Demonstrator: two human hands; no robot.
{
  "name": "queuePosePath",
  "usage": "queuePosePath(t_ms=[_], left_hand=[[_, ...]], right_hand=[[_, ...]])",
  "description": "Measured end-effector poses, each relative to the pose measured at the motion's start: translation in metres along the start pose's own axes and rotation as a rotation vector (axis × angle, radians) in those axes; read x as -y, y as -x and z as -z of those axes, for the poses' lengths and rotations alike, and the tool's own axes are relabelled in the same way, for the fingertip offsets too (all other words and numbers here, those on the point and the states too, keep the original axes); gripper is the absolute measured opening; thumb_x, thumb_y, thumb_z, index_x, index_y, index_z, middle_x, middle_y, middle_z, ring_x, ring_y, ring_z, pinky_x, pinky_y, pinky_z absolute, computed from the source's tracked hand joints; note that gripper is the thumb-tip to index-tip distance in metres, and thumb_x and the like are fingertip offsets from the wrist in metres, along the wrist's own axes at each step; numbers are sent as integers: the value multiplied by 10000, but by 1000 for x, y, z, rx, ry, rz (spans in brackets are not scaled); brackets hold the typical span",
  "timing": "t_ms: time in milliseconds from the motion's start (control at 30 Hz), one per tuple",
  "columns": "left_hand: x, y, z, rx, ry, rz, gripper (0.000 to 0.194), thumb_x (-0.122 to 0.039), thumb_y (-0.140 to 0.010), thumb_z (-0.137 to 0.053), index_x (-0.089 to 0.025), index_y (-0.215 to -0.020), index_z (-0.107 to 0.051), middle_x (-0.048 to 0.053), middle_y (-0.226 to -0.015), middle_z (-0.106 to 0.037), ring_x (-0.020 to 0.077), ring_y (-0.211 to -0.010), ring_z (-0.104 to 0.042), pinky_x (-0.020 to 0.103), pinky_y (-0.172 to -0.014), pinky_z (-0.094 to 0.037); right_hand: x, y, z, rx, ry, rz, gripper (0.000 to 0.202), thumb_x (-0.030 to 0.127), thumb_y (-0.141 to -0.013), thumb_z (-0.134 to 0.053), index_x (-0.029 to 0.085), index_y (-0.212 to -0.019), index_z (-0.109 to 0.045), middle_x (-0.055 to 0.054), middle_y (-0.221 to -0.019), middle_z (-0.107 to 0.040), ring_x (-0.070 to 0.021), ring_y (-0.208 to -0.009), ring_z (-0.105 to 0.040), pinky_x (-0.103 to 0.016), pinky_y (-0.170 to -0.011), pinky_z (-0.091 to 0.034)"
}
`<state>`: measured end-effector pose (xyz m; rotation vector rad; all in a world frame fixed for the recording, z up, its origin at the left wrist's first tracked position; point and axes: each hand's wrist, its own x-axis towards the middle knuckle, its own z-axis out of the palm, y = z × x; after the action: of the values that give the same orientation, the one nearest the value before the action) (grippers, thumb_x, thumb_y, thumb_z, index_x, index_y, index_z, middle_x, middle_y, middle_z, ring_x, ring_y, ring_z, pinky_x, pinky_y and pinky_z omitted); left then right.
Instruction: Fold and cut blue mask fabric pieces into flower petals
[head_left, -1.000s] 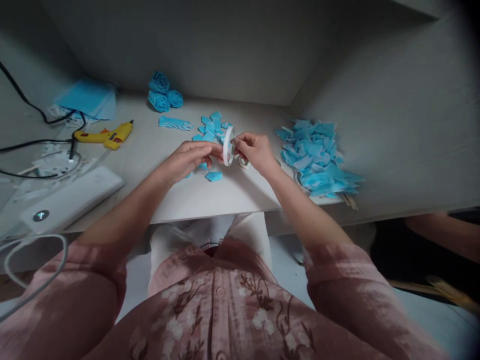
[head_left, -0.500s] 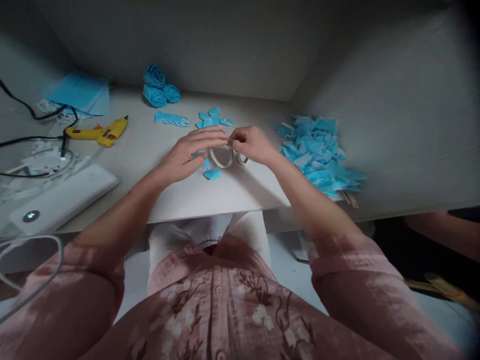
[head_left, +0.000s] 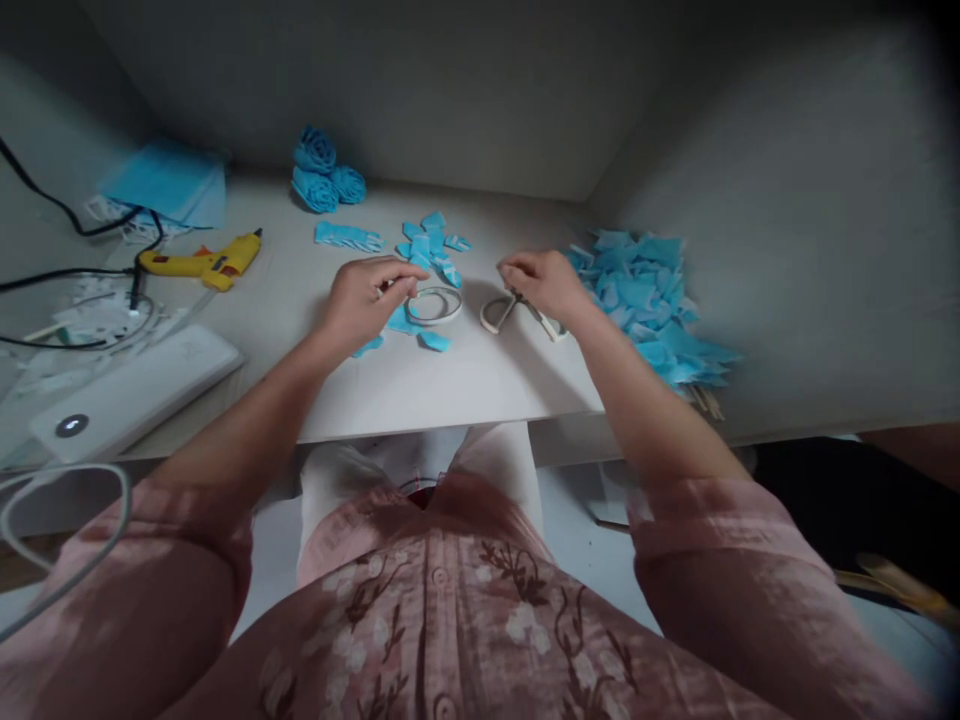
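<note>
My left hand has its thumb and fingers pinched at the upper left edge of a thin pale ring, which looks like a roll of tape. To the right, my right hand is closed, fingertips together, over a pair of scissors. The pale handle loops point toward me, while the hand covers the rest of the scissors. What sits in the right fingertips, if anything, is too small to make out. Cut blue fabric pieces lie beneath and beside the ring, and more blue pieces lie just behind it.
At the back stand blue rolled rosettes, with a blue strip in front. A yellow glue gun, blue sheets, cables and a white power bank lie left. A blue fabric heap is at right.
My right hand has moved right, away from the ring, and more of the scissors shows. My left hand has drawn slightly left, and the ring has tilted flatter.
</note>
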<state>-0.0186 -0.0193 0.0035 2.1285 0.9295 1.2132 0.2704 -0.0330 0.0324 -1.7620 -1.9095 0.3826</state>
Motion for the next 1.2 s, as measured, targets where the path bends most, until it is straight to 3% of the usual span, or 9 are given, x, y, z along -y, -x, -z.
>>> queuePosePath(t_ms=[133,300,467,600,700,800,933,1033,1200], left_hand=[[4,0,-3,69,-1,28,300,-323,-953,-596,-193,-1049,-849,67,-961,-820,201,-865,-715,312,-807,-511],[14,0,-7,223,-119,-50,314,-347,-942,-610,-215,-1086,-857,77,-1037,-841,253,-1017,-739,373,-964,-532],[21,3,-9,253,-182,-11,413,-313,-971,-532,-184,-1257,-800,107,-1199,-812,258,-1095,-735,382,-1005,-543],[29,5,-9,241,-224,61,567,-234,-956,-497,-152,-1505,-616,131,-1281,-759,238,-1082,-717,399,-1041,-540],[35,5,-9,210,-203,103,674,-211,-946,-503,-184,-1618,-461,138,-1335,-721,215,-1009,-705,403,-1027,-548],[32,3,-8,77,-199,68,607,-196,-933,-515,-205,-1539,-555,124,-1301,-723,202,-966,-686,384,-1006,-548],[15,-1,-4,-158,-66,19,403,-241,-930,-571,-198,-1295,-738,99,-1235,-741,209,-1047,-681,342,-989,-532],[3,-1,-2,-96,183,94,318,-319,-943,-592,-189,-1147,-798,84,-1187,-771,210,-1066,-691,312,-925,-546],[-3,1,-2,90,555,260,255,-340,-845,-720,-176,-989,-851,62,-862,-798,171,-762,-689,286,-710,-547]], right_hand=[[-19,19,-4,1,207,23,339,245,-945,-575,141,-1164,-813,-120,-1037,-824,-240,-895,-714,-337,-835,-506],[2,30,-23,153,197,293,394,181,-944,-577,133,-1279,-777,-150,-1200,-800,-286,-1097,-713,-395,-1007,-517],[18,14,-47,268,214,507,238,174,-932,-611,154,-1074,-801,-167,-1255,-770,-324,-1241,-626,-465,-1120,-451],[7,-3,-47,286,-70,470,91,246,-913,-662,189,-891,-730,-89,-1012,-771,-249,-1036,-648,-416,-1033,-468],[0,-5,-37,253,-476,281,232,434,-920,-695,204,-923,-672,-38,-933,-745,-180,-874,-632,-337,-864,-501],[4,1,-27,260,-766,156,406,598,-867,-748,215,-938,-631,-18,-923,-744,-143,-869,-652,-291,-845,-522],[19,13,-21,307,-848,113,454,609,-801,-821,210,-917,-639,10,-861,-718,-108,-827,-650,-250,-830,-535],[29,17,-21,349,-850,116,442,590,-802,-828,202,-911,-645,9,-842,-709,-107,-813,-644,-246,-807,-535],[32,17,-19,344,-849,125,441,585,-802,-836,202,-906,-643,6,-837,-700,-111,-798,-628,-258,-799,-536]])
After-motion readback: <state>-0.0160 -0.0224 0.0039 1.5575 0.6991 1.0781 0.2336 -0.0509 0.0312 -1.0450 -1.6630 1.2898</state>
